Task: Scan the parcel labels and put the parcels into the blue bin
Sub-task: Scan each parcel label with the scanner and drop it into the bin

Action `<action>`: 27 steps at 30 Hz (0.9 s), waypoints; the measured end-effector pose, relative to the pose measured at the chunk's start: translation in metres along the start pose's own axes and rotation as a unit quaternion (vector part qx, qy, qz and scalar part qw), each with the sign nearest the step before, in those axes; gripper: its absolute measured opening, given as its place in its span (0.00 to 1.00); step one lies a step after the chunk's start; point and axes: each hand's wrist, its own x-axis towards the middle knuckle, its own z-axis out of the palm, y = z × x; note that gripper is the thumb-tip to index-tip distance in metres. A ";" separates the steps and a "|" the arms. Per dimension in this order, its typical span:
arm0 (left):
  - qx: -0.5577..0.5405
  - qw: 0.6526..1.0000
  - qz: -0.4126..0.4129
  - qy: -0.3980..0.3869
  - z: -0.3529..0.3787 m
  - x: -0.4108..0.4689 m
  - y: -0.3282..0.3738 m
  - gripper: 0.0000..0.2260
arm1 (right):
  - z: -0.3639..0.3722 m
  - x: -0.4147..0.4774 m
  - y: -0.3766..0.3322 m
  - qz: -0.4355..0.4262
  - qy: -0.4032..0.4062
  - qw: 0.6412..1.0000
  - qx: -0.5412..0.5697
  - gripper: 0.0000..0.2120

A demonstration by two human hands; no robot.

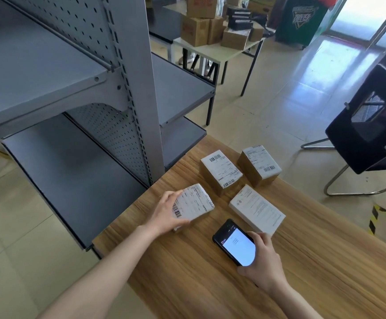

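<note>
The parcels (221,169) are brown with white labels and black barcodes; the table (187,272) shows tan wood grain. The shelving (37,72) is grey with dotted perforations, the phone (234,241) black, white-screened

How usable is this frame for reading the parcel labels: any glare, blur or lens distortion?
Head view: daylight at upper right glares on the floor; wide-angle distortion bends the shelf upright; the parcel in the left hand is slightly smeared; barcodes show but label print is too soft to read; the phone in the right hand has a washed-out screen.
</note>
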 end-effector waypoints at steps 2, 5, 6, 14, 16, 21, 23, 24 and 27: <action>-0.009 1.000 -0.009 0.014 0.005 -0.006 -0.004 0.47 | 0.000 0.001 -0.001 -0.009 -0.002 1.000 -0.010 0.49; -0.018 0.999 -0.027 0.042 0.008 -0.011 -0.008 0.48 | -0.004 0.003 -0.008 -0.022 -0.002 1.000 -0.016 0.49; -0.018 0.998 -0.030 0.048 0.009 -0.012 -0.008 0.48 | -0.006 0.004 -0.011 -0.031 0.001 0.999 -0.022 0.49; 0.079 0.994 0.064 0.045 -0.007 -0.017 -0.003 0.47 | -0.030 0.016 -0.041 -0.147 0.023 0.983 -0.108 0.47; 0.096 0.991 0.082 0.039 -0.012 -0.018 0.000 0.46 | -0.035 0.018 -0.047 -0.169 0.031 0.975 -0.138 0.47; 0.130 0.985 0.112 0.033 -0.018 -0.025 0.010 0.46 | -0.039 0.016 -0.047 -0.180 0.045 0.966 -0.178 0.47; 0.142 0.981 0.125 0.032 -0.018 -0.028 0.013 0.45 | -0.039 0.012 -0.043 -0.179 0.053 0.966 -0.177 0.47; 0.147 0.980 0.128 0.031 -0.018 -0.030 0.016 0.45 | -0.039 0.010 -0.041 -0.180 0.055 0.966 -0.177 0.47; 0.166 0.977 0.132 0.032 -0.017 -0.036 0.024 0.45 | -0.040 0.002 -0.030 -0.178 0.059 0.966 -0.180 0.47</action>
